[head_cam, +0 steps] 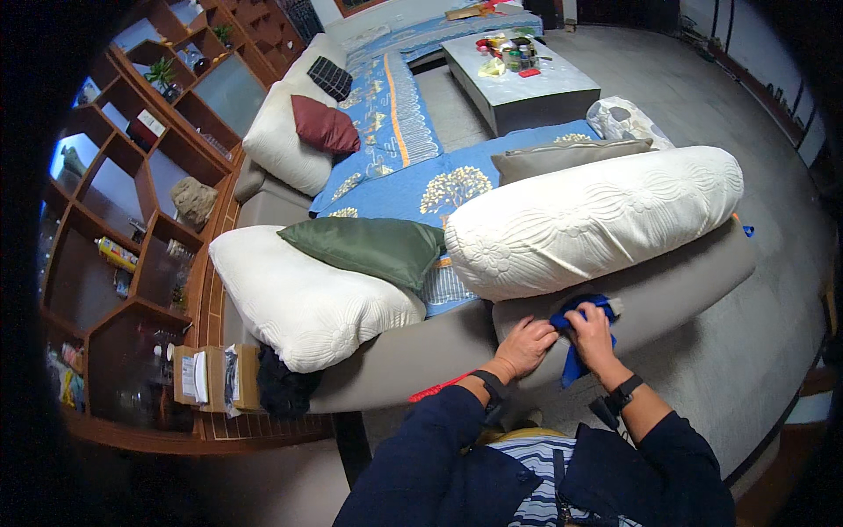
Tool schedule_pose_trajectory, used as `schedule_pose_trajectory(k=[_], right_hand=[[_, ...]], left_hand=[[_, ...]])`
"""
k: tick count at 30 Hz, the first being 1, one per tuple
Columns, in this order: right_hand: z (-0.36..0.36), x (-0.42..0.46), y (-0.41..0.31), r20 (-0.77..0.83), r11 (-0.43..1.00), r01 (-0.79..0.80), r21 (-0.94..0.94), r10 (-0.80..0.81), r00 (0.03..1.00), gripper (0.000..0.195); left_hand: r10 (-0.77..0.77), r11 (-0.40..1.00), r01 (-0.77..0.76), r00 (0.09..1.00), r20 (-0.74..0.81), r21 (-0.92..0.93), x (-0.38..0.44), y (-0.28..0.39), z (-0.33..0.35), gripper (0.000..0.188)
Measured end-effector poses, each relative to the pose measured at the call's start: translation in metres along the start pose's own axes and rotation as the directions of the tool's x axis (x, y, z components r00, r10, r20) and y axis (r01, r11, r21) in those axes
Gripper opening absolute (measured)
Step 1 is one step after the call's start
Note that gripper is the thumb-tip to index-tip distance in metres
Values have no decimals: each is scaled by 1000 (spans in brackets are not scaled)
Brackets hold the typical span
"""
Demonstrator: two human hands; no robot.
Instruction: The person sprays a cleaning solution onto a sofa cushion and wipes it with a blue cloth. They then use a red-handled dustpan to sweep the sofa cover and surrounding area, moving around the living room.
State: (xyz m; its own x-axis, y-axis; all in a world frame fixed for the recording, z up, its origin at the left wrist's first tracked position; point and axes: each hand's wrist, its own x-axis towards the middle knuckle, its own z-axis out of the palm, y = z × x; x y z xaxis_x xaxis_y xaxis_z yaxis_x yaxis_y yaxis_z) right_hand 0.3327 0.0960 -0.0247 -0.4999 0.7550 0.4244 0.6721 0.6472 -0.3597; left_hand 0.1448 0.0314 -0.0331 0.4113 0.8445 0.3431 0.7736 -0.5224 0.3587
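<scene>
A bunched piece of blue cloth (575, 370) lies on the back of the grey sofa (665, 316), and one end hangs down its near side. My right hand (594, 336) pinches the cloth from above. Just to its left, my left hand (527, 346) rests on the sofa back with its fingertips at the cloth's left edge; whether they grip it is hidden. A small pale piece (616, 307) shows at the cloth's right end. Right behind the hands lies a long white quilted cushion (593, 221).
A green cushion (369, 247) leans on a white cushion (309, 296) to the left. Something red (438, 388) hangs beside my left forearm. Cardboard boxes (214, 379) stand by the wooden shelf unit (197, 263). Jars crowd the coffee table (546, 85) beyond the blue sofa cover (395, 191).
</scene>
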Motion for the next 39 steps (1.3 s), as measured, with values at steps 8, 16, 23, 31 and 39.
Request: schedule_pose_trajectory(k=[8, 16, 23, 31, 39], right_hand=[[14, 31, 16, -18, 972, -196, -129, 196, 981, 34], [8, 30, 42, -54, 942, -261, -210, 256, 965, 39], [-29, -28, 33, -4, 993, -122, -1, 122, 993, 40], [-6, 21, 45, -19, 980, -200, 11, 201, 980, 38], [-10, 15, 32, -102, 979, -164, -117, 153, 983, 24]], left_hand=[[-18, 1000, 18, 999, 33, 16, -7, 0, 1, 42], [1, 1000, 0, 1000, 18, -11, 4, 5, 0, 39], [-20, 1000, 20, 999, 27, 7, -3, 0, 5, 41], [-24, 998, 22, 999, 28, 59, 1, 7, -3, 38], [6, 997, -5, 1000, -8, 72, 7, 4, 5, 38]])
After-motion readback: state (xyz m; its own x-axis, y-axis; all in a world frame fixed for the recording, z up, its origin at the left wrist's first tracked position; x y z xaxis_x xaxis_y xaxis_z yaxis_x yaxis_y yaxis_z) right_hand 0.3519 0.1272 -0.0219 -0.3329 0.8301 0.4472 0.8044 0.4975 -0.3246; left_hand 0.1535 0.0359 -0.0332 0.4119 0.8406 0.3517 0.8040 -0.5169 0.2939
